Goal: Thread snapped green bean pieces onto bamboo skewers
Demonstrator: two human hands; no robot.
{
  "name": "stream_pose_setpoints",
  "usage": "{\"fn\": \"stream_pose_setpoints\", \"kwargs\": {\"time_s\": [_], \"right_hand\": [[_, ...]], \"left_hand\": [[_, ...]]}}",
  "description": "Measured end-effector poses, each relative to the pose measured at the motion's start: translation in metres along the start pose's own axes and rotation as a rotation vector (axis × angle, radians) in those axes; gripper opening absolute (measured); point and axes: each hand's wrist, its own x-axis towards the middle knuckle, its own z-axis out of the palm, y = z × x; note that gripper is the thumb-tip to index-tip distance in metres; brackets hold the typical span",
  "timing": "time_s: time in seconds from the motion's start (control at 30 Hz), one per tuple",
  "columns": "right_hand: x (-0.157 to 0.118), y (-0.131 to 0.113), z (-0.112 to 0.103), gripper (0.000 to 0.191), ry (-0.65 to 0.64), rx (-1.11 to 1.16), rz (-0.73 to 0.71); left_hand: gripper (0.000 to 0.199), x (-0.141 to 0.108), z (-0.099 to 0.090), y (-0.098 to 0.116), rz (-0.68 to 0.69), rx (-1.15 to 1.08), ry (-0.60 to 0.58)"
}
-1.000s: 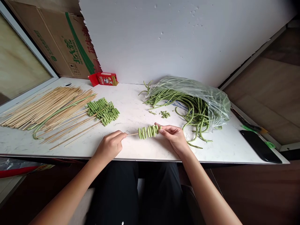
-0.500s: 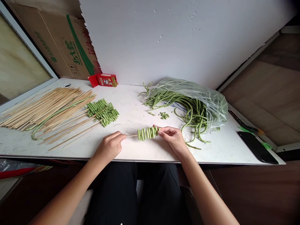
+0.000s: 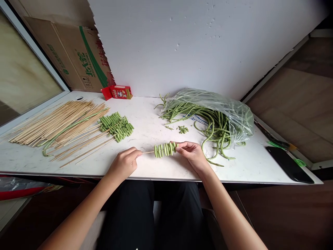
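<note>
Near the bench's (image 3: 153,172) front edge, left hand (image 3: 123,164) gripped the stick (image 3: 147,152); right hand (image 3: 191,153) pinched the end bean (image 3: 177,145); a skewed push risked splitting it.

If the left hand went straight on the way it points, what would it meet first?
Probably the bean pieces threaded on the skewer the left hand grips; exact depth is unclear.

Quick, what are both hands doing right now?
Left hand: closed, holding the thin stick.
Right hand: closed, pinching the green bean piece at the stick's other end.
</note>
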Motion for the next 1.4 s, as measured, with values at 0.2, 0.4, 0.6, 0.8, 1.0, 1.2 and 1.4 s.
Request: {"fn": "stream_pose_setpoints", "kwargs": {"time_s": [0.2,0.4,0.6,0.8,1.0,1.2,1.4], "right_hand": [[0.002,0.002,-0.001,0.029,0.049,-0.020,0.032],[0.007,0.009,-0.006,0.034,0.137,-0.105,-0.008],[0.011,0.012,-0.006,0.042,0.176,-0.114,-0.052],[0.011,0.009,-0.002,0.046,0.168,-0.325,-0.079],[0.008,0.000,0.002,0.047,0.148,-0.382,-0.072],[0.008,-0.001,0.001,0.048,0.149,-0.407,-0.071],[0.008,-0.002,0.002,0.047,0.151,-0.411,-0.074]], "left_hand": [[0.040,0.002,0.000,0.002,-0.020,0.001,-0.008],[0.041,0.002,0.000,0.003,-0.103,-0.015,0.027],[0.044,0.011,-0.033,-0.020,-0.172,0.029,0.116],[0.028,0.014,-0.086,-0.067,-0.375,0.171,0.280],[0.016,-0.001,-0.098,-0.102,-0.453,0.289,0.232],[0.020,-0.005,-0.091,-0.108,-0.447,0.306,0.219],[0.023,-0.010,-0.088,-0.117,-0.445,0.301,0.197]]}}
